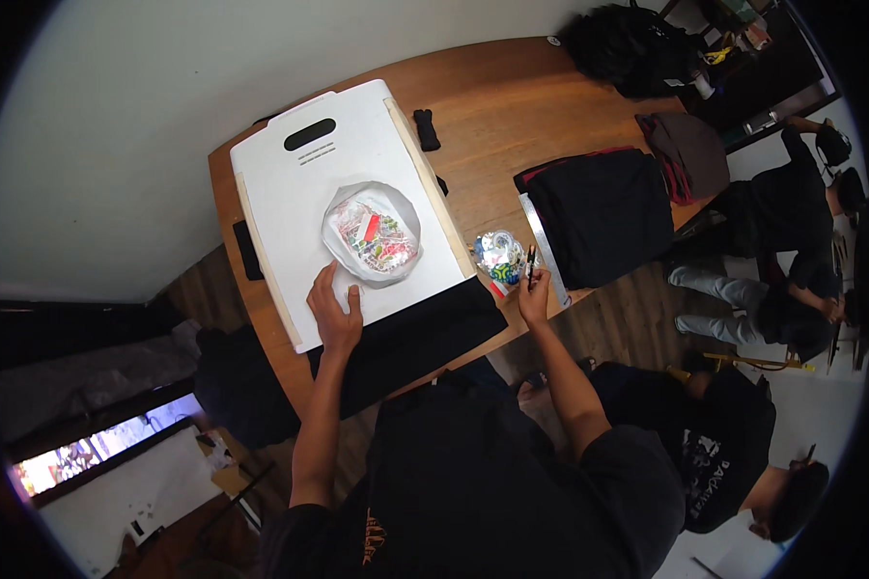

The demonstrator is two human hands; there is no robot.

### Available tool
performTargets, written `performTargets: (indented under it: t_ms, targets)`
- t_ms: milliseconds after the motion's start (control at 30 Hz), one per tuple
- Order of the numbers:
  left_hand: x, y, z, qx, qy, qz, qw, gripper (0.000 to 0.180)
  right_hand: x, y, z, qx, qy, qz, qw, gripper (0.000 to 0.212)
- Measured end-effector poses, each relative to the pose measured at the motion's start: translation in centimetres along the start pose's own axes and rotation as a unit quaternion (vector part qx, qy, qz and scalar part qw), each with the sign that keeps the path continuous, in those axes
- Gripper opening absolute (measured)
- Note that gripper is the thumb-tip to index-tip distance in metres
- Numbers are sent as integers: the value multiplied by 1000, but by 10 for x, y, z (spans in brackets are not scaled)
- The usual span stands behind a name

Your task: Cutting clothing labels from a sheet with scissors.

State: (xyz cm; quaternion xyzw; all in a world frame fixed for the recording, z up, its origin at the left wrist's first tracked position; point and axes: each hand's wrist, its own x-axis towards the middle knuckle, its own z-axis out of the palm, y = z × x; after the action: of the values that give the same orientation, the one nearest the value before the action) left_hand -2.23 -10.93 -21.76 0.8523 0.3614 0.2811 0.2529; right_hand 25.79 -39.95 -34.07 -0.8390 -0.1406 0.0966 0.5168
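My left hand (336,317) rests near the front of a white board (275,207) with a slot handle, thumb and fingers apart, holding nothing. Just beyond its fingertips sits an opened white plastic bag (407,262), its rim spread in a ring. Inside it lies a clear packet of small colourful pieces (381,239) with a red and white label. To the right, my right hand (535,297) grips a slim black pen (530,262), pointing upward. Next to that hand lies a shiny clear bag (498,253) with blue, green and yellow contents; whether my fingers touch it I cannot tell.
A metal ruler (543,246) lies beside folded black cloth (603,217) on the wooden table (483,116). Farther back are dark maroon cloth (686,154) and a black backpack (628,48). Black fabric (410,338) lies along the near edge. Several people (743,434) are at the right.
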Motion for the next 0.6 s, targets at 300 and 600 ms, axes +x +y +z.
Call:
performTargets:
  t_ms: [300,600]
  targets:
    - [2,7,0,15,-13,-12,1000,52,27,-7,2,-96,-58,48,993,40]
    - [-1,13,9,32,42,-66,996,52,48,-18,8,-198,-189,-6,962,45]
